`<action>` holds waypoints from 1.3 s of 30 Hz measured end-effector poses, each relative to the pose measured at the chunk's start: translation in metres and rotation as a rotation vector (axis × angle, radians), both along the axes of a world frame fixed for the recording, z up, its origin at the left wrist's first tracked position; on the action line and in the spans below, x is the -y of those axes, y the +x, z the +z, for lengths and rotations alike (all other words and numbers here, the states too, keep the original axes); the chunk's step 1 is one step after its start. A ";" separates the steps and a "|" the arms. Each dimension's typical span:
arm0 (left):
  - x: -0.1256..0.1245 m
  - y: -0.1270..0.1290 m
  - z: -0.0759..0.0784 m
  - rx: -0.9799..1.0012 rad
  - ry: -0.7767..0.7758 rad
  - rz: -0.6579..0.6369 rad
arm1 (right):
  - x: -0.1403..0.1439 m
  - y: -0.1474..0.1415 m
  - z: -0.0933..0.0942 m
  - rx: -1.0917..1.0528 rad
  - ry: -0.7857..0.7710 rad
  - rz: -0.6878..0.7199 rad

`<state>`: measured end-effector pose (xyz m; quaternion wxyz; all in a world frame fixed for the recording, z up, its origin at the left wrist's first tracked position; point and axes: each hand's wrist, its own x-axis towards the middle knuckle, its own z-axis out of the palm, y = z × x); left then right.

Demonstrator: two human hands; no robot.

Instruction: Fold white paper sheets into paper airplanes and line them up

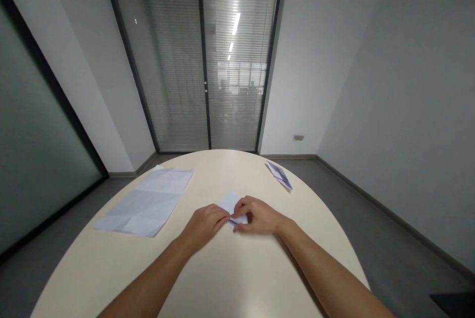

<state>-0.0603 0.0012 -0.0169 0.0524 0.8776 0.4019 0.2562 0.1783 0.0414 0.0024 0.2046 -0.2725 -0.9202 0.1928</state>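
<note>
The worktop (222,278) carried a creased sheet (146,202) near its left edge and a folded piece (279,174) at the far right edge. At the middle, both hands, left hand (206,224) and right hand (258,215), pinched a small paper (230,203). Uneven finger pressure could likely skew the crease.

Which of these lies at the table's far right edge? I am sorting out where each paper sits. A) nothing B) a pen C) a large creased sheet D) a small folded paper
D: a small folded paper lies at the table's far right edge, while the large creased sheet lies on the left and both hands pinch another small paper in the middle.
</note>
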 end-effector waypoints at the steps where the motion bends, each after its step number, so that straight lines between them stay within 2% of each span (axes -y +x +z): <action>1: 0.000 0.000 0.000 -0.009 0.007 0.010 | 0.000 -0.001 0.000 -0.002 0.004 0.000; 8: 0.001 0.003 0.003 -0.017 0.003 0.086 | 0.000 -0.002 0.002 -0.010 0.013 -0.027; 16: 0.000 0.002 0.001 0.083 -0.018 0.146 | -0.004 0.002 0.003 0.020 -0.010 -0.201; 26: -0.001 0.000 0.002 0.147 -0.091 0.232 | -0.005 0.002 0.000 -0.024 -0.034 -0.216; 33: -0.003 0.002 0.000 0.140 -0.116 0.326 | -0.008 -0.003 -0.015 -0.125 -0.053 -0.278; 39: -0.003 0.000 -0.004 0.085 -0.116 0.397 | -0.008 -0.005 -0.019 -0.105 0.049 -0.217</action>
